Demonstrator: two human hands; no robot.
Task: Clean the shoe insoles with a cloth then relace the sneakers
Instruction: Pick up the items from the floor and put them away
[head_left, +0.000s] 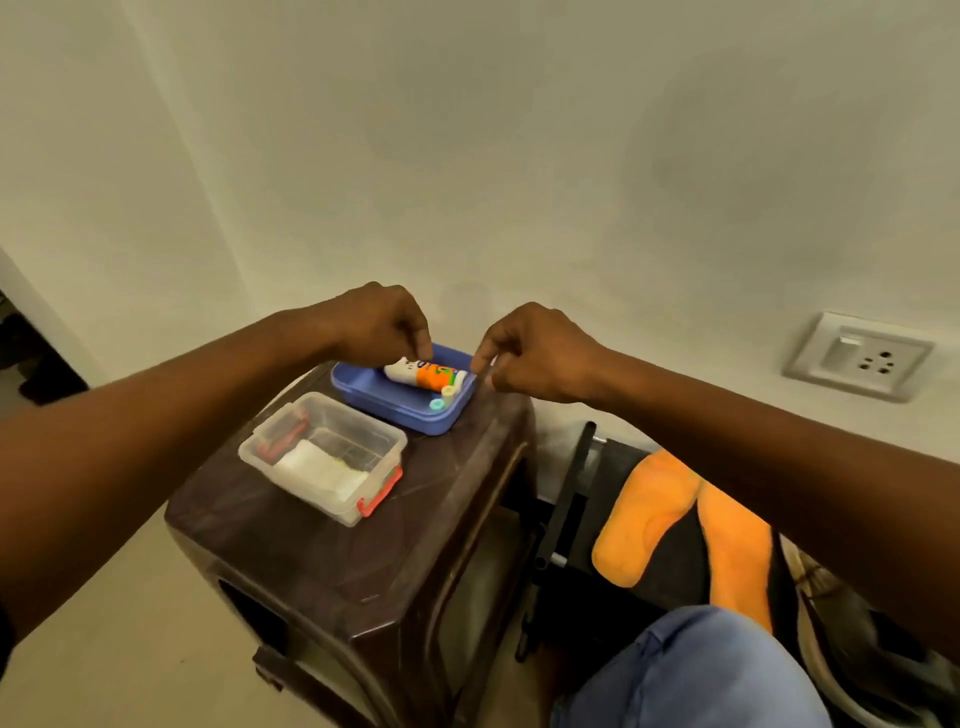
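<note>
A white and orange tube lies in a blue tray at the far end of a dark brown stool. My left hand hangs over the tray with curled fingers and pinches the tube's white end. My right hand pinches the tray's right rim between thumb and forefinger. Two orange insoles lie to the right of the stool on dark footwear. A white cloth sits folded in a clear box with red clips, nearer to me on the stool.
A small teal ring and a cream cap lie in the tray beside the tube. A black rack stands between stool and insoles. A wall socket is at the right. My jeans-clad knee fills the lower right.
</note>
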